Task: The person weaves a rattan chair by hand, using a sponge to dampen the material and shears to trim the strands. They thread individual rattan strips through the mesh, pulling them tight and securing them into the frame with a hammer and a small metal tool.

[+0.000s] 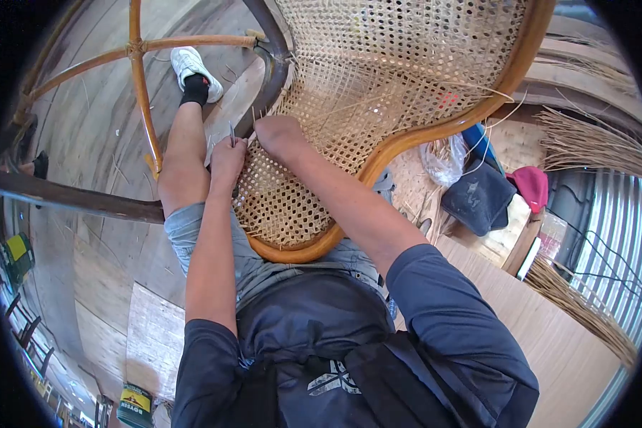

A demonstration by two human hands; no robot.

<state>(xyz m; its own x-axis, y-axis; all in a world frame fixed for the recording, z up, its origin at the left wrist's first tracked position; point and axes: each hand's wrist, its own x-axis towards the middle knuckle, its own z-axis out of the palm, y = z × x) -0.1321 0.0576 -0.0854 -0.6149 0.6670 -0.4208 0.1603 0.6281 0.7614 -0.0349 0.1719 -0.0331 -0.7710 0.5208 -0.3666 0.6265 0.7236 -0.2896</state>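
A chair with a woven cane seat and back [406,43] and a curved wooden rim [399,146] lies across my lap. My left hand [228,162] is closed around a thin metal tool [232,134] whose narrow tip points up, beside the left edge of the weave. Close to it, my right hand [278,135] is curled shut at the weave's edge near the dark frame bar [272,89]. What its fingers hold is hidden. Short cane ends [255,114] stick up by the right hand, and a loose cane strand [360,105] crosses the weave.
Rattan legs and braces [141,93] extend to the upper left. On the right are a clear plastic bag [444,158], a dark cloth item [479,200], a red cap [528,187] and bundles of cane strips [595,143]. A green can [134,405] stands at the lower left.
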